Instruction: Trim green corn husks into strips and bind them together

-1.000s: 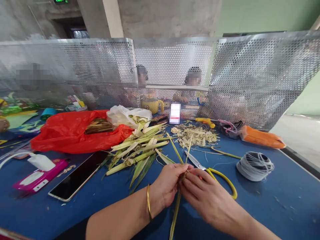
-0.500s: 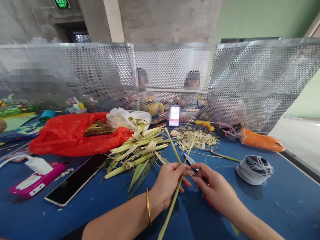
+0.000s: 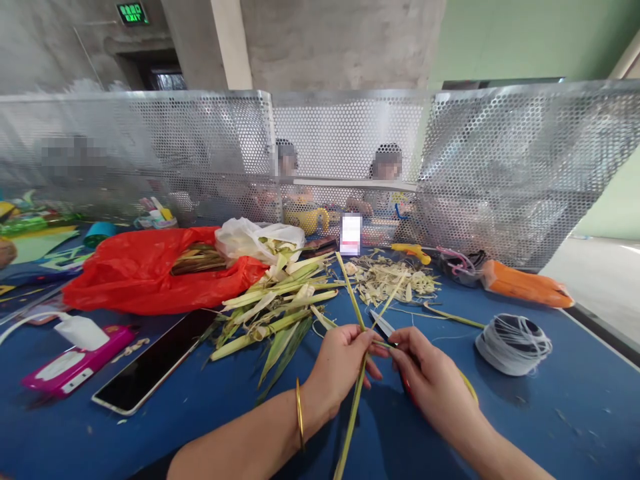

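Crossed green-yellow leaf strips (image 3: 353, 293) are pinched between the thumb and fingers of my left hand (image 3: 345, 363), their long end running down toward the table's near edge. My right hand (image 3: 425, 370) has its thumb and forefinger closed on a strip end reaching sideways from the crossing. Under and beside my right hand lie scissors (image 3: 383, 323), blades showing and the handles mostly hidden. Left of my hands is a pile of husk-like leaf strips (image 3: 280, 307). A heap of small pale scraps (image 3: 397, 279) lies beyond them.
A spool of whitish cord (image 3: 514, 343) stands at the right, near an orange packet (image 3: 527, 283). On the left are a red plastic bag (image 3: 135, 267), a phone (image 3: 155, 363) and a pink power strip (image 3: 80, 360). A perforated metal screen (image 3: 345, 127) closes the back; people sit behind it.
My right hand has drawn slightly to the right along the side strip, and the right-leaning strip tip has tilted further right. My left hand keeps its pinch. The camera view has shifted a little.
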A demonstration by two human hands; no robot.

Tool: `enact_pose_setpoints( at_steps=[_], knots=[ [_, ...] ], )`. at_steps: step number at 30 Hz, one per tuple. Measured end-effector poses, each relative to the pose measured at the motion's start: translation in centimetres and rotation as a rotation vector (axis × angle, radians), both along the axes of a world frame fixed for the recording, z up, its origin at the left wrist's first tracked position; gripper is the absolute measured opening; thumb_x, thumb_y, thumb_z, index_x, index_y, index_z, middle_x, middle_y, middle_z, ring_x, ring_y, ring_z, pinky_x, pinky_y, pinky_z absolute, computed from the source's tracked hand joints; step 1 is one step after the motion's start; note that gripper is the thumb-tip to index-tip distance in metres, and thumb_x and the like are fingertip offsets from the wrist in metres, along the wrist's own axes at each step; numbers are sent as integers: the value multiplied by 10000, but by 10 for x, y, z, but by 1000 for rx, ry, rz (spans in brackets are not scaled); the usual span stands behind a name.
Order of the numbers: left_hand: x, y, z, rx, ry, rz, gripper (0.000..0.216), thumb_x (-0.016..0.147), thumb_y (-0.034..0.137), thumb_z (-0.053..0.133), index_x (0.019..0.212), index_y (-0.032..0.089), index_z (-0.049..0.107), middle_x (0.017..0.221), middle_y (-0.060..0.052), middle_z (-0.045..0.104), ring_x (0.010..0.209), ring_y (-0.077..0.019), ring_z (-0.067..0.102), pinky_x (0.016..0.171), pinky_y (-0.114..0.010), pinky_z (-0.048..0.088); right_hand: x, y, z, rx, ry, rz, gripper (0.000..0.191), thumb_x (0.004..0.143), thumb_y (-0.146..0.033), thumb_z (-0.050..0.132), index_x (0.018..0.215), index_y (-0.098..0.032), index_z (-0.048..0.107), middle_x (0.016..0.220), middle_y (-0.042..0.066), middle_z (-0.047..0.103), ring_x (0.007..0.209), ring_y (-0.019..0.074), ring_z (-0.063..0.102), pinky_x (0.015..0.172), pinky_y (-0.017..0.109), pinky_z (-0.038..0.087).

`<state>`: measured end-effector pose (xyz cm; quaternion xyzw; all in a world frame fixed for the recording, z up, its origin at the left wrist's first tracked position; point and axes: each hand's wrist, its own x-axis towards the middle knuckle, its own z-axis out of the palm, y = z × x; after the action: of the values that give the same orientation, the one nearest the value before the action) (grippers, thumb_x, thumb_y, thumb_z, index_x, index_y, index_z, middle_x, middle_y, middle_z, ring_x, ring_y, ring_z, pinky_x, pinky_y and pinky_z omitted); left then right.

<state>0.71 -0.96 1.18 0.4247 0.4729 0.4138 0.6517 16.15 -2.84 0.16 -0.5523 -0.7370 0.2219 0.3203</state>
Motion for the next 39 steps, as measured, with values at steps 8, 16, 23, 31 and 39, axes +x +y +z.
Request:
enact_pose_setpoints(
  at_steps=[8, 16, 23, 31, 39],
  knots=[
    [-2, 3, -3, -187, -326, 36, 134, 856, 201, 569, 825, 105, 658, 901, -103, 717, 499, -61, 581, 407, -152, 408, 1, 2, -5, -199, 65, 111, 181, 914, -304, 387, 802, -238, 513, 664, -28, 630, 531, 138, 580, 515, 233, 438],
    [-2, -5, 3, -236, -423, -142, 192, 891, 172, 520, 828, 73, 672, 709, -74, 687, 489, -85, 600, 482, -184, 494, 10, 13, -4, 58, 144, 56, 235, 894, -277, 462, 1037, -223, 640, 939, 56, 652, 891, 204, 613, 802, 329, 477],
    [-2, -6, 4, -237, -436, -155, 190, 888, 176, 532, 823, 80, 682, 708, -66, 689, 480, -78, 597, 475, -177, 492, 8, 11, 3, -71, 214, 218, 156, 875, -228, 486, 865, -193, 638, 854, 21, 653, 830, 172, 604, 765, 275, 469],
    [-3, -8, -2, -216, -494, -251, 163, 862, 197, 589, 931, 80, 678, 809, -84, 711, 564, -91, 642, 557, -187, 533, 8, 12, -11, -74, 236, 123, 128, 797, -200, 516, 716, -177, 614, 701, -5, 603, 691, 146, 532, 648, 235, 429],
    [-1, -7, 0, -178, -383, -116, 151, 872, 173, 554, 851, 78, 669, 784, -87, 710, 501, -76, 601, 502, -177, 504, 9, 9, 7, 15, 222, 31, 204, 880, -345, 502, 866, -205, 651, 855, 33, 657, 811, 183, 585, 742, 276, 446]
  ],
)
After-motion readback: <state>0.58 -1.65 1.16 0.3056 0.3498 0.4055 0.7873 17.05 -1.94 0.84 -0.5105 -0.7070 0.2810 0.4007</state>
